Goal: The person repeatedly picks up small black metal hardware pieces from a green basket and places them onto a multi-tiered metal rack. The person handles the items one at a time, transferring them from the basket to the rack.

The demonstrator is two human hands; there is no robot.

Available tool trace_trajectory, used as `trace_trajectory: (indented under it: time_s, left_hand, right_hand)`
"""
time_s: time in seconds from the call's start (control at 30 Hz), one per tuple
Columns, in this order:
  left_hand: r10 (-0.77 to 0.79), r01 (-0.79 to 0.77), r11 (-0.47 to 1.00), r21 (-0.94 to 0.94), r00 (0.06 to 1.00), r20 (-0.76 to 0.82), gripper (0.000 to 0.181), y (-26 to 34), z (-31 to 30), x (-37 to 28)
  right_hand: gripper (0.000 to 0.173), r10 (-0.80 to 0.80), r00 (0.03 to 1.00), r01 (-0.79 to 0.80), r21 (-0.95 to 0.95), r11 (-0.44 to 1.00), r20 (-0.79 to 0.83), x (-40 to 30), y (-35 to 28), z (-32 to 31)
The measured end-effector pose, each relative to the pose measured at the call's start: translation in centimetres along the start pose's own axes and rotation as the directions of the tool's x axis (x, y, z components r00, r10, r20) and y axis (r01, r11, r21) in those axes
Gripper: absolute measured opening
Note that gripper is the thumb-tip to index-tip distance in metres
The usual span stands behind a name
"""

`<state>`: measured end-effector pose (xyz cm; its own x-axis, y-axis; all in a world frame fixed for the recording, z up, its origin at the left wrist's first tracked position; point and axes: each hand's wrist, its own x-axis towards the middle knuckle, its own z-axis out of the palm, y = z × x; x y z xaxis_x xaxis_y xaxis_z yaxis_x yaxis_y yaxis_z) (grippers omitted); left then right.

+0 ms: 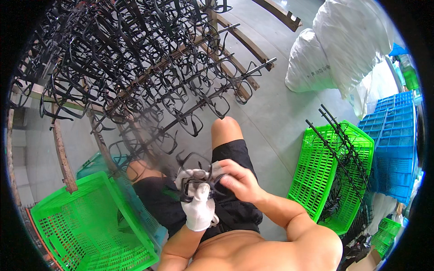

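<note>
In front of my lap, my left hand (pixel 200 200) wears a white knitted glove. It is closed around a bunch of black eyeglass frames (pixel 184 189), whose rims and temples stick out past the fingers. My bare right hand (pixel 239 179) comes in from the right, with thumb and fingers pinching a dark part of the same bunch. Which part lies between those fingertips is partly hidden. Ahead stands a wooden rack (pixel 169 57) with metal rods, densely hung with black eyeglass frames (pixel 118 50).
To my left is a green plastic basket (pixel 112 189) with a few dark pieces inside. At right, another green basket (pixel 312 169) holds black rods (pixel 339 145) and dark pieces. Blue crates (pixel 393 145) stand beyond it. White woven sacks (pixel 349 44) rest on the grey floor (pixel 268 128).
</note>
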<state>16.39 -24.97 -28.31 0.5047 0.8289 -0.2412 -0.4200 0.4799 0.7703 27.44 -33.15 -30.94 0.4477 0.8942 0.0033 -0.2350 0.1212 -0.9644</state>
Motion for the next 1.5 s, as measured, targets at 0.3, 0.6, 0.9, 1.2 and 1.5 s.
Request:
trace_trajectory:
  time_s: [0.3,0.6,0.9,1.2,1.5]
  left_hand:
    - [-0.014,-0.275,0.773,0.571,0.893,0.449,0.037,-0.7,-2.6,2.3]
    - [0.220,-0.617,0.364,0.697,0.785,0.580,0.040,-6.8,1.6,8.2]
    - [0.352,-0.559,0.181,0.810,0.805,0.477,0.039,-8.1,-1.0,7.8]
    - [0.405,-0.640,0.364,0.677,0.763,0.503,0.039,-8.6,-1.6,10.8]
    - [-0.005,-0.340,0.644,0.685,0.894,0.449,0.029,-4.3,-4.1,2.9]
  right_hand:
    - [0.032,-0.307,0.731,0.643,0.465,0.609,-0.609,6.0,-4.7,-14.5]
    - [0.018,-0.075,0.694,0.249,0.141,0.958,-0.716,15.3,-0.6,-17.2]
    - [0.014,-0.107,0.657,0.313,0.141,0.939,-0.747,16.5,0.7,-17.8]
    - [0.030,-0.001,0.848,-0.010,-0.018,1.000,-0.529,16.3,-1.0,-21.1]
    - [0.056,0.003,0.797,-0.275,-0.358,0.892,-0.605,12.2,-0.9,-21.4]
